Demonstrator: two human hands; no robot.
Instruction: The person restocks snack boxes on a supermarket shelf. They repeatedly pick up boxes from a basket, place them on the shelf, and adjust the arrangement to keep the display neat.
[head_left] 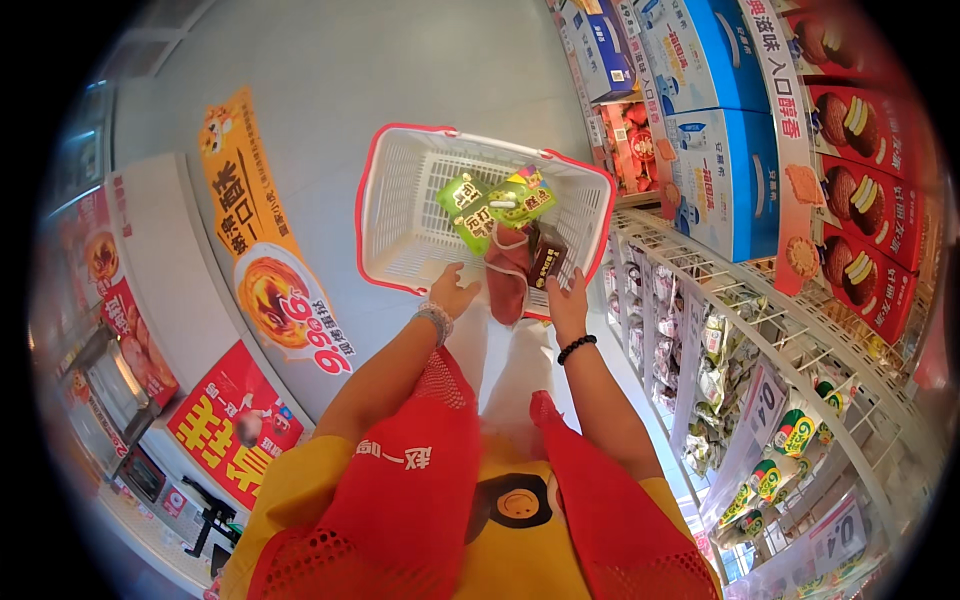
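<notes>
A white plastic basket with a red rim (393,160) is in front of me, its near side close to my hands. Inside lie green printed snack packets (468,212), a dark brown box (548,256) and a long reddish-brown thing (508,280) with a pale band, which reaches over the near rim; its kind is unclear. My left hand (455,291), a beaded bracelet at its wrist, is by the near left rim with fingers apart, holding nothing. My right hand (570,306), wearing a black bead bracelet, has thumb and finger at the brown box's lower corner.
On the right, wire shelving (720,290) holds small packets, with blue cartons (720,180) and red snack boxes (868,200) above. A white counter (190,240) with posters stands to the left. An orange sticker (245,170) lies on the grey floor (330,70).
</notes>
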